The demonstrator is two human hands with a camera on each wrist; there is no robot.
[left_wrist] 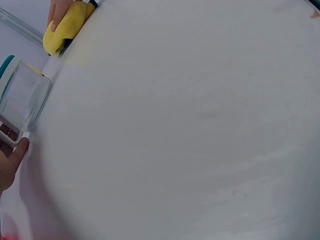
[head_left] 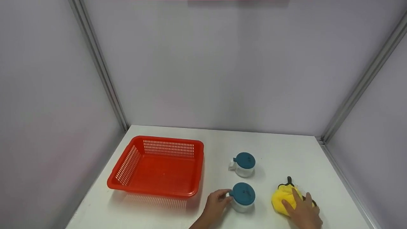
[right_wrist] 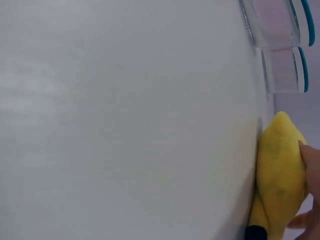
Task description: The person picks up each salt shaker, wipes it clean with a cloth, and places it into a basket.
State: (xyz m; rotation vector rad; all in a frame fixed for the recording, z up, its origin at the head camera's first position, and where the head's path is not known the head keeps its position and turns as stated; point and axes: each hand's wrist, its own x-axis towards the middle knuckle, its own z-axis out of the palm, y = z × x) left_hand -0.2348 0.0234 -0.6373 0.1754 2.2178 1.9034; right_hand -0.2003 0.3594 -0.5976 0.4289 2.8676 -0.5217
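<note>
My left hand [head_left: 216,205] pinches the white handle of the nearer glass jar [head_left: 242,203], which stands upright under a teal lid. In the left wrist view, the fingers [left_wrist: 11,157] are at the handle on the jar's side. At the right, a bunched yellow cloth [head_left: 281,200] with black edging and a black loop lies on the table. My right hand [head_left: 304,211] rests on it with fingers spread. The right wrist view shows the thumb side against the yellow cloth [right_wrist: 280,175]; part of that hand is out of frame.
A second jar [head_left: 244,165] with a teal lid stands behind the nearer one, its handle facing left. A red plastic basket [head_left: 165,192] with slotted sides sits at the left of the white table [head_left: 270,143]. Pale panels [head_left: 206,70] enclose the back and sides.
</note>
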